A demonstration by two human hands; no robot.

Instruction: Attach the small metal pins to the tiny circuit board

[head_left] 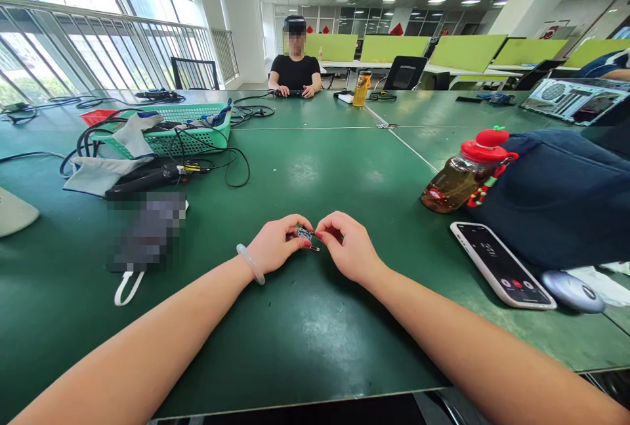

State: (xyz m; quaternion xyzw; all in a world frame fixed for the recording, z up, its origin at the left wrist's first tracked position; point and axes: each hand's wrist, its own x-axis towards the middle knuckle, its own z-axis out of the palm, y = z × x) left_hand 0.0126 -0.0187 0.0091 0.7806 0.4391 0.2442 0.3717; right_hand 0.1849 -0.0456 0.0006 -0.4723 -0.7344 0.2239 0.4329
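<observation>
My left hand (272,246), with a pale bangle (250,263) at its wrist, is closed around a small circuit board (304,233) patterned in dark and light. From the lower side of that hand's fingertips a tiny metallic piece (314,248) sticks out; whether it is part of the board cannot be made out. Thumb and index finger of my right hand (350,249) are pinched together right at the board's right edge. What lies between them is too small to see. Both hands are just above the green table (315,333), near its middle.
A green basket (197,140) of cables and gloves stands left, with a dark phone (150,231) nearer me. To the right are a red-lidded bottle (460,176), a dark blue bag (556,195), a lit phone (502,264) and a mouse (573,291). Opposite sits a person (295,71).
</observation>
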